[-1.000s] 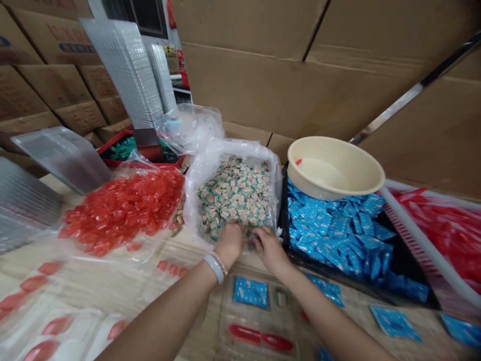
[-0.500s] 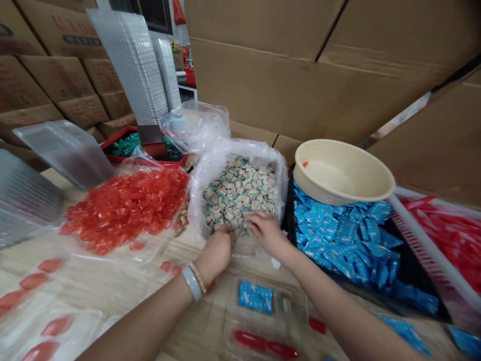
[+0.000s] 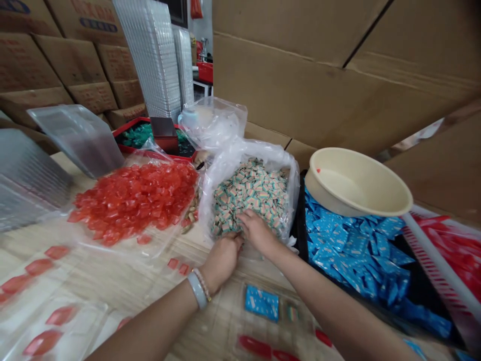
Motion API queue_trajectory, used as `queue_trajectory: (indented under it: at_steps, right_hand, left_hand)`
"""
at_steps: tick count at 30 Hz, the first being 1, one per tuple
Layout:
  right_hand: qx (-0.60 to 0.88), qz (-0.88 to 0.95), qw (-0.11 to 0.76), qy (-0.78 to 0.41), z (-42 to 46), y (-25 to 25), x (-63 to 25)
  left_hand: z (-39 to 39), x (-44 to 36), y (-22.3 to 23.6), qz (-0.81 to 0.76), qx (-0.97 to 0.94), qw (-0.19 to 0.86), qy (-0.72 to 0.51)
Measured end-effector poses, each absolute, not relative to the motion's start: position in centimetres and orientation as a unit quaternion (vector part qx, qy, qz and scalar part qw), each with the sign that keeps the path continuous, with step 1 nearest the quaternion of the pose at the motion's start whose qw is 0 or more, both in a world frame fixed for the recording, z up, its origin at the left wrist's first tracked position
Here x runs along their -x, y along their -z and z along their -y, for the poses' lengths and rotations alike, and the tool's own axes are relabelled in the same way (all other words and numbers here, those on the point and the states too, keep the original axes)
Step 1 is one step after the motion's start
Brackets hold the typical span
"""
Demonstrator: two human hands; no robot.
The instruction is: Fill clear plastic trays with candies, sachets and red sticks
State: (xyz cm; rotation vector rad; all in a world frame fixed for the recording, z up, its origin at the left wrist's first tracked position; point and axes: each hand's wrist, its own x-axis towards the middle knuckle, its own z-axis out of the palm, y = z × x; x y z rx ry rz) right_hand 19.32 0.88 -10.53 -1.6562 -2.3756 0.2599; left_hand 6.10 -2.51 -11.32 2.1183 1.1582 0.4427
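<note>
Striped sweets (image 3: 251,193) lie heaped in a clear plastic bag (image 3: 244,158). The left hand (image 3: 221,261) is curled at the bag's front edge with its fingers sunk among them, while the right hand (image 3: 256,233) rests on the pile, fingers loosely spread; whether either pinches anything is hidden. A careless pull could spill sweets into the blue sachets (image 3: 353,255) just right, or knock the cream basin (image 3: 356,181) perched on them. Beyond lie red sweets (image 3: 131,200), then stacked clear trays (image 3: 154,60) before cardboard boxes (image 3: 75,65), their print too blurred to read.
</note>
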Motion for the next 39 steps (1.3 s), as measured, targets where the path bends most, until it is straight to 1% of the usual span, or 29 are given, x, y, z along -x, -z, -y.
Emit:
queue_trajectory:
  at_steps: [7, 9, 11, 15, 17, 20, 24, 31, 36, 39]
  right_hand:
    - [0.527, 0.848, 0.056, 0.005, 0.1, 11.0, -20.1]
    - [0.514, 0.856, 0.056, 0.011, 0.4, 10.7, -20.1]
    - [0.52, 0.849, 0.092, -0.007, 0.9, 10.4, -20.3]
    - [0.577, 0.776, 0.229, -0.115, 2.7, 10.2, -21.5]
    - [0.591, 0.749, 0.247, -0.169, 3.7, 10.5, -22.2]
    - [0.597, 0.747, 0.211, -0.202, 4.7, 11.2, -22.7]
    - [0.594, 0.759, 0.18, -0.197, 4.9, 11.9, -22.9]
    - [0.583, 0.783, 0.14, -0.162, 4.7, 11.6, -23.2]
    - [0.575, 0.792, 0.136, -0.157, 4.4, 11.2, -22.9]
    - [0.576, 0.79, 0.128, -0.167, 4.0, 11.4, -22.7]
  left_hand:
    - [2.7, -6.2, 11.5, -0.447, -0.816, 0.316, -0.187]
    - [2.8, -6.2, 11.5, -0.443, -0.816, 0.317, -0.192]
    - [2.9, -6.0, 11.6, -0.44, -0.814, 0.322, -0.202]
    - [2.7, -5.5, 11.3, -0.433, -0.805, 0.337, -0.226]
    - [2.5, -5.4, 11.0, -0.411, -0.813, 0.349, -0.22]
    - [2.2, -5.8, 10.7, -0.376, -0.835, 0.358, -0.184]
    - [2.1, -6.7, 10.8, -0.358, -0.847, 0.36, -0.158]
    - [2.0, -7.0, 10.8, -0.348, -0.843, 0.369, -0.177]
    - [1.4, -6.6, 11.1, -0.403, -0.821, 0.352, -0.197]
    - [1.2, -6.5, 11.5, -0.403, -0.824, 0.348, -0.195]
